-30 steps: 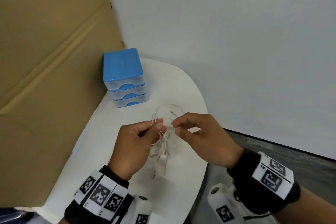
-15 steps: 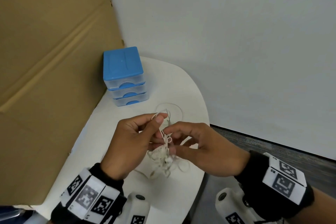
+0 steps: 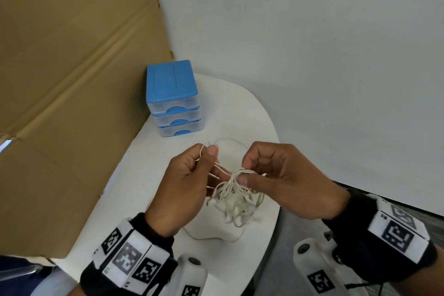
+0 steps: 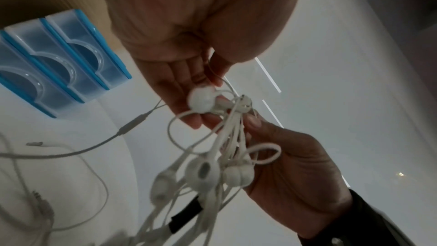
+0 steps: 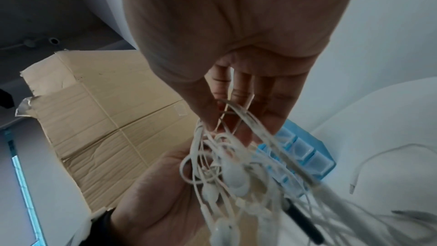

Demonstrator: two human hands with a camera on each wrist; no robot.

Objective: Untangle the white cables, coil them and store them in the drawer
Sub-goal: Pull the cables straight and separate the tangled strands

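Hands meet above a white table, in front of a blue three-drawer box. Left hand pinches one strand; right hand pinches the tangled white cables, which dangle toward the table.

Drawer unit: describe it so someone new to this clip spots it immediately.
On the white table, look to the far corner against the cardboard sheet. The drawer unit stands there: three clear stacked drawers, all shut, with the only blue top and handles around.
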